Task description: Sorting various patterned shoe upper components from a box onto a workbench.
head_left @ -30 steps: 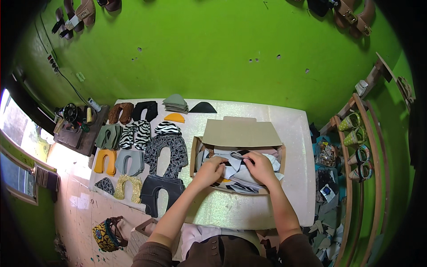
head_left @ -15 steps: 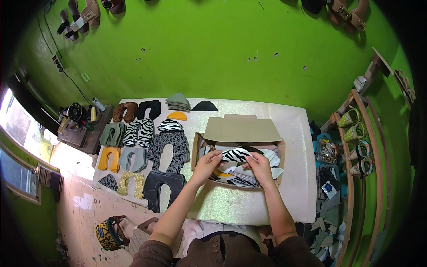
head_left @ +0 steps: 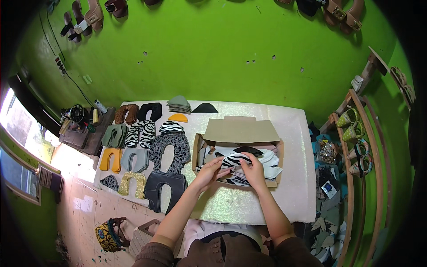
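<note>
A zebra-striped, curved cut piece is held between my two hands above an open cardboard box. My left hand grips its left end, with some fingers stretched out beneath it. The right end is pinched by my right hand. Under and around the hands, the box is filled with loose cut pieces, many white, others black or brown. The box's flap stands raised at the far side. My hands hide part of the contents.
Left on the white table lie stacks of U-shaped pieces, among them yellow, gold and black. Half-round green pieces sit at the back. A sewing machine stands far left, a wooden shoe rack right.
My hands have come closer together and slightly lower, turning the zebra-striped piece. A yellow piece seen in the box before is now hidden. The view has shifted a little.
</note>
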`<action>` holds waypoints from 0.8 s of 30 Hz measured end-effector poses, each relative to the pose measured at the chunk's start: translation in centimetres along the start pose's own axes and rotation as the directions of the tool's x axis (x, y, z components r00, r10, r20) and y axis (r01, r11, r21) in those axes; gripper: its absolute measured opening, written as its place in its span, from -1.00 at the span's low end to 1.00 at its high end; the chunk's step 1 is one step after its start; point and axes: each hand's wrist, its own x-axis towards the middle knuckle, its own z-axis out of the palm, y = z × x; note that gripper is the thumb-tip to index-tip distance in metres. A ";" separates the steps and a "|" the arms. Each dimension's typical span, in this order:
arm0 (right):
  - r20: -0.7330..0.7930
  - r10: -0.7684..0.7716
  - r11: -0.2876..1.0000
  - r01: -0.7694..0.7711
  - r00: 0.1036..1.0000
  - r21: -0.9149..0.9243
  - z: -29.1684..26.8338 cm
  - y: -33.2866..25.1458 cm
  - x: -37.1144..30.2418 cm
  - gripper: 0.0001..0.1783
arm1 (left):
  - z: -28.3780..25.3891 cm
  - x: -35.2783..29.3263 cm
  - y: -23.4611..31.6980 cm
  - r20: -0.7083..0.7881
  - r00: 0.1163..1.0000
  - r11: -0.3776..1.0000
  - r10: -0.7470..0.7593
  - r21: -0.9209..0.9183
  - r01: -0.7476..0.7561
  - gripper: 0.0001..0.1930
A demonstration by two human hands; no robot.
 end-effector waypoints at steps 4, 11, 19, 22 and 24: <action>-0.024 -0.015 1.000 0.015 1.000 -0.021 0.5 0.0 -0.3 -0.66 | 0.6 0.0 -0.5 0.023 1.000 0.999 -0.005 0.042 0.004 -0.68; 0.044 -0.090 0.992 0.093 0.995 -0.088 0.4 0.6 -0.4 -0.71 | -0.4 0.3 -1.0 0.038 0.999 0.933 0.020 0.358 -0.032 -0.67; 0.354 -0.020 0.974 -0.062 0.935 0.218 -0.4 -0.3 0.1 -0.75 | -0.2 -0.4 0.2 0.036 0.998 0.921 -0.042 0.390 0.024 -0.68; 0.357 -0.027 0.987 -0.032 0.934 0.157 -0.3 -0.2 0.3 -0.78 | 0.0 -0.6 0.5 0.058 0.996 0.897 -0.069 0.440 0.036 -0.68; 0.363 -0.027 0.992 -0.021 0.931 0.128 0.1 -0.2 0.3 -0.80 | -0.2 -0.6 0.5 0.072 0.996 0.891 -0.059 0.454 0.020 -0.69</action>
